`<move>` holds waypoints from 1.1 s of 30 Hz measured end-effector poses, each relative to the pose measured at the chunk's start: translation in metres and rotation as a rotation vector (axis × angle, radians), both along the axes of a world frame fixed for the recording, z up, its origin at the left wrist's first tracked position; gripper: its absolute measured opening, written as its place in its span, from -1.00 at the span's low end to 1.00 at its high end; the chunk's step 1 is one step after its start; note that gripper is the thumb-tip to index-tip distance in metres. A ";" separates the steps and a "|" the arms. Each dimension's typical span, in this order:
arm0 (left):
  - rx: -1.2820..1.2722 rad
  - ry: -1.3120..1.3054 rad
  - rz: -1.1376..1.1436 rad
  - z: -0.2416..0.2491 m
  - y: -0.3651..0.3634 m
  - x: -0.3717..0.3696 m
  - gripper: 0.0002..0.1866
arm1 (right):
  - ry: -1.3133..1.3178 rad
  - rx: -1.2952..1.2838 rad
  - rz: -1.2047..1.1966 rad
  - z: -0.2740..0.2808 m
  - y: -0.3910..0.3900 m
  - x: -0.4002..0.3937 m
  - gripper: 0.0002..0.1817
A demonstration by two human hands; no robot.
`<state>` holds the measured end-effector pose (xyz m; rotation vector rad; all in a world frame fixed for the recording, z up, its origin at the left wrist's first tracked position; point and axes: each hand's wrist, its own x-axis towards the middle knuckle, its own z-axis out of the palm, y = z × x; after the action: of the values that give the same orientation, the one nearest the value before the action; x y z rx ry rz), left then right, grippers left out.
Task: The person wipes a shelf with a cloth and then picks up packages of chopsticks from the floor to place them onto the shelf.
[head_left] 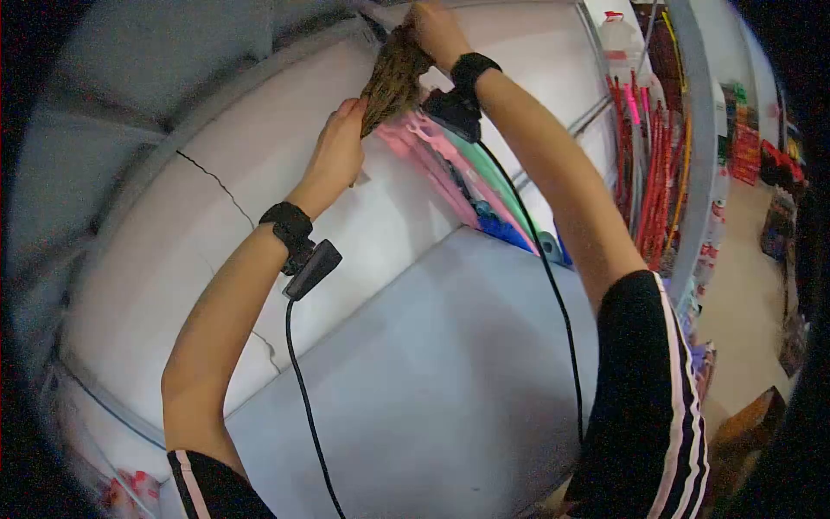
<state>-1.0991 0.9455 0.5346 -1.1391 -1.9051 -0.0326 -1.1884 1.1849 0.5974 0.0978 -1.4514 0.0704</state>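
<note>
Both my arms are raised toward the top of the head view. Between the hands stretches a dark brown, mottled piece of fabric (393, 82), bunched up. My left hand (337, 151) is closed on its lower left end, with the thumb along the edge. My right hand (437, 39) grips the upper right end, close to the top of the view, and its fingers are partly hidden. Just below the fabric, a row of pink and green plastic pieces (432, 169), like hangers, leans against the white wall panel (380, 203).
A pale grey surface (415, 372) lies below my arms. Black cables (303, 389) run down from the wrist straps. Red, pink and yellow rods (657, 173) stand in a rack on the right, beside an aisle floor (735, 268). A cardboard box (743, 424) sits lower right.
</note>
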 end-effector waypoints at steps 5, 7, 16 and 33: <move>0.049 -0.124 0.092 0.041 -0.010 0.036 -0.48 | 0.194 -0.110 0.032 0.038 -0.032 -0.021 -0.89; -0.001 -0.016 0.109 0.051 -0.020 0.030 -0.49 | -0.015 -0.138 0.090 0.033 -0.026 -0.007 -0.89; 0.050 -0.064 -0.135 -0.017 0.005 0.018 -0.56 | -0.096 -0.076 0.409 -0.063 0.018 0.083 -0.87; 0.123 0.303 0.046 0.007 0.001 0.038 -0.61 | -0.017 -0.043 0.453 -0.111 -0.004 0.166 -0.86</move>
<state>-1.0614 0.9463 0.5412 -0.9580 -1.6366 0.0453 -1.0220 1.1808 0.4861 0.3908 -1.4210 0.4725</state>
